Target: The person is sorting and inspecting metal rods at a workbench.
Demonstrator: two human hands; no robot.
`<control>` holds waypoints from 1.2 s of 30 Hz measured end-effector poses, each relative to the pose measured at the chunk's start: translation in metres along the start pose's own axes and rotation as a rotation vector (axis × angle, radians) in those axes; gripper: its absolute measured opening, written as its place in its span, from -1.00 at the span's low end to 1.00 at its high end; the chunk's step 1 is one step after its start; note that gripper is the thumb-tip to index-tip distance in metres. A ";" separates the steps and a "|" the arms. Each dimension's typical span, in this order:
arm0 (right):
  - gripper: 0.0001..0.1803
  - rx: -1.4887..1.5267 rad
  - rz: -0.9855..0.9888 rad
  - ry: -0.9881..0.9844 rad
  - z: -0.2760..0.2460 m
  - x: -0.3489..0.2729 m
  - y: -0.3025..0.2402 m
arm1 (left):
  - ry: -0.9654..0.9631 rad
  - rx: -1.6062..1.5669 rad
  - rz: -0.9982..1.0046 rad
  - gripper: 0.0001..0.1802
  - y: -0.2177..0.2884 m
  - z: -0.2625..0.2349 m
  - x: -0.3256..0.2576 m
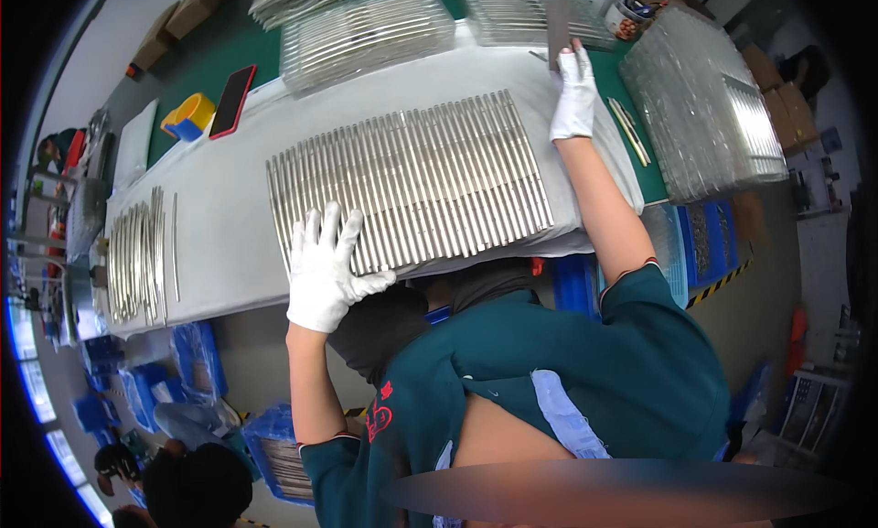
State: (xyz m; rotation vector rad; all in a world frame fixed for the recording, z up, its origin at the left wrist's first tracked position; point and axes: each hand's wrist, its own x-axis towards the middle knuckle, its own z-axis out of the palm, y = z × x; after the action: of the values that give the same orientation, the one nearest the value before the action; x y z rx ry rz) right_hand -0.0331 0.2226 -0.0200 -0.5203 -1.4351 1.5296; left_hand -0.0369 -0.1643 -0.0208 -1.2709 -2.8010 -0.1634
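Dark green shirt (658,363) of the operator lies nearest the camera, across the lower part of the view. Beyond it extends a table with a green top (265,54), largely covered by a white cloth (219,217). On the cloth, centrally, a block of metal rods (412,180) is laid side by side, each rod running from the near edge toward the far side. At the right end of the table stands a tall stack in clear wrap (686,116). Along the far side, beyond the block, sit a wide clear tray (366,38) and, to its right, a second clear tray (508,16). A loose bundle of rods (137,258) lies at the left end of the cloth.

Left hand (325,276), white-gloved: released, fingers spread, positioned over the near left corner of the block. Right hand (574,93), white-gloved: grasping a flat grey bar (557,34) by its near end, in front of the second tray; thumb hidden. Left of the wide tray rests a phone (233,101) with a red edge. Just beside it is a yellow and blue tape roll (189,116). Slim sticks (629,130) lie right of the right wrist.
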 end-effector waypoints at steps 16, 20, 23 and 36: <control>-0.30 -0.005 0.021 -0.005 0.001 0.008 0.013 | -0.040 0.074 0.134 0.12 0.023 0.013 0.022; -0.34 0.001 0.036 0.007 -0.010 0.006 -0.004 | -0.025 0.068 0.159 0.05 0.025 0.017 0.021; -0.34 0.044 -0.012 -0.005 0.000 0.004 0.004 | -0.003 0.053 0.125 0.02 0.030 0.019 0.014; -0.39 -0.037 -0.084 -0.033 -0.015 0.014 0.012 | 0.240 -0.053 -0.128 -0.09 0.024 -0.008 -0.034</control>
State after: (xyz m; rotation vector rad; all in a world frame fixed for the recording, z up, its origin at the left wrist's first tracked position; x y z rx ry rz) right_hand -0.0312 0.2437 -0.0310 -0.4538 -1.4947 1.4533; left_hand 0.0036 -0.1753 -0.0147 -1.0050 -2.6850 -0.3726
